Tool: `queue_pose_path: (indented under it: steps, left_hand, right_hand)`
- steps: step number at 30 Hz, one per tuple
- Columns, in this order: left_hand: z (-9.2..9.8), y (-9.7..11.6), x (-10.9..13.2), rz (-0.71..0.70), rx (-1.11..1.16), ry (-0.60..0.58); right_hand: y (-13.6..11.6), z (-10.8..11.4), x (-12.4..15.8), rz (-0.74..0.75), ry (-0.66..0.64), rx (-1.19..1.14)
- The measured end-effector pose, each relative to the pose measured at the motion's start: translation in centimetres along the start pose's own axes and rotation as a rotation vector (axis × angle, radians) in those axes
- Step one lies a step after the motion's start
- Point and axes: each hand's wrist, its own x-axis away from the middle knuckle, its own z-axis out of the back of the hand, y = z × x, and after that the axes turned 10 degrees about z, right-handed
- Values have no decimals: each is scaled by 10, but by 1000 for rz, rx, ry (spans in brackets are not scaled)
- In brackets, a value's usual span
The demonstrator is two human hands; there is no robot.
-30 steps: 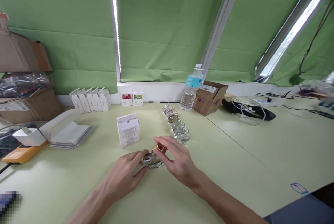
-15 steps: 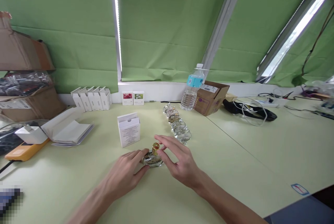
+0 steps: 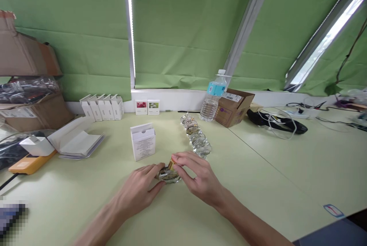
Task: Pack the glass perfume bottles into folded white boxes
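A clear glass perfume bottle [image 3: 169, 176] stands on the table, steadied by my left hand [image 3: 140, 188], whose thumb and fingers close on its left side. My right hand [image 3: 200, 179] pinches the gold cap [image 3: 171, 164] at the bottle's top between thumb and fingertips. The cap leans a little to the right; whether it is still seated on the neck is hidden. Behind my right hand runs a row of several similar glass bottles [image 3: 197, 139]. An upright white carton [image 3: 143, 144] with an open top and printed text is just beyond my left hand.
Several narrow white boxes [image 3: 101, 108] line the back left. A water bottle [image 3: 211, 99] and a brown cardboard box [image 3: 233, 108] are behind the glass row. Far left lie an open notebook [image 3: 80, 144] and an orange device [image 3: 31, 163]. A black pouch with cables [image 3: 275, 122] lies right.
My right fingers have closed onto the gold cap, which was upright and now tilts right. The left hand keeps its hold on the bottle. The view has shifted slightly.
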Motion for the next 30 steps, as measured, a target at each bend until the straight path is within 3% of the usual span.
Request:
queue_pose_path:
  steps: [14,23,27,30]
  left_hand:
    - [-3,-3,0,-25,-22,31]
    - [-1,-3,1,-59,-56,73]
    - [2,-10,0,-121,-64,206]
    - [7,-18,-2,-104,-47,469]
  right_hand:
    - [-4,-1,0,-65,-68,-21]
    - [-5,2,8,-295,-316,37]
    - [-1,0,8,-308,-372,3]
    - [-2,-1,8,-352,-387,-14]
